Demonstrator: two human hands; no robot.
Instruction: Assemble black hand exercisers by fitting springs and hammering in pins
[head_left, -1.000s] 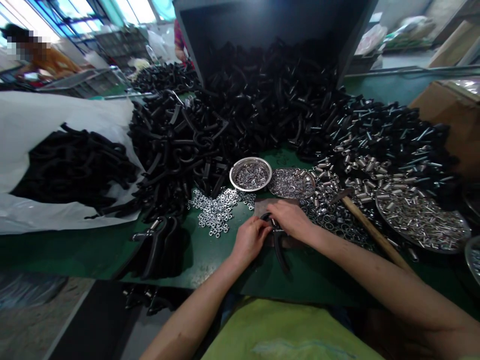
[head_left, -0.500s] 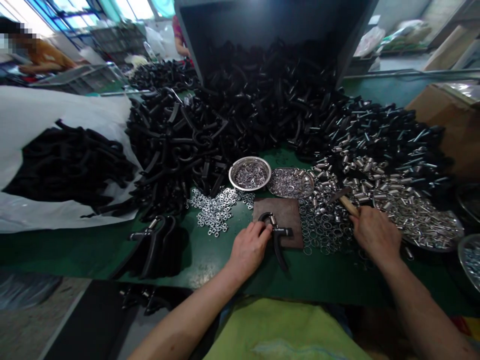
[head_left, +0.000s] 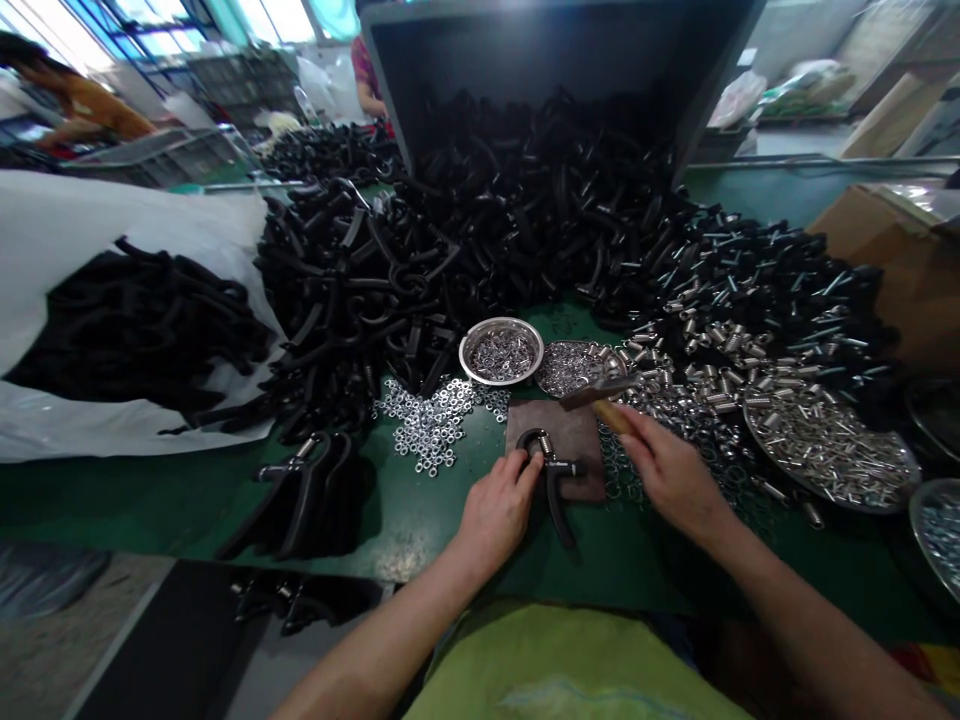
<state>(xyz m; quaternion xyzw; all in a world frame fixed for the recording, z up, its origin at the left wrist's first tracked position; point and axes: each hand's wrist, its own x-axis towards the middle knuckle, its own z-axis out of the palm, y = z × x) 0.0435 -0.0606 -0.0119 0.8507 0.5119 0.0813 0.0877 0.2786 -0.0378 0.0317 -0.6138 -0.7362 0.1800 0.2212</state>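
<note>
My left hand (head_left: 495, 508) is closed on a black hand grip strengthener (head_left: 557, 505), its fingers near the small coil spring. The strengthener lies partly over a brown square plate (head_left: 520, 412), with one handle reaching past the plate's near edge. Wrapped round a wooden handle, my right hand (head_left: 677, 472) holds a hammer (head_left: 613, 417). The hammer's dark head hangs above the plate's far right part, apart from the strengthener. Left of my left hand, several assembled grip strengtheners (head_left: 304, 500) stand together on the green table (head_left: 420, 540).
Loose nuts (head_left: 427, 425) lie left of the plate. Behind it are a steel bowl (head_left: 501, 350) and a dish (head_left: 574, 368) of small metal parts. Springs (head_left: 716, 370) and a filled tray (head_left: 832, 445) are on the right. Black handles (head_left: 510, 240) spill from a large bin (head_left: 570, 50).
My right hand has swung the hammer leftward from the springs to above the plate. My left hand keeps the grip strengthener in nearly the same place.
</note>
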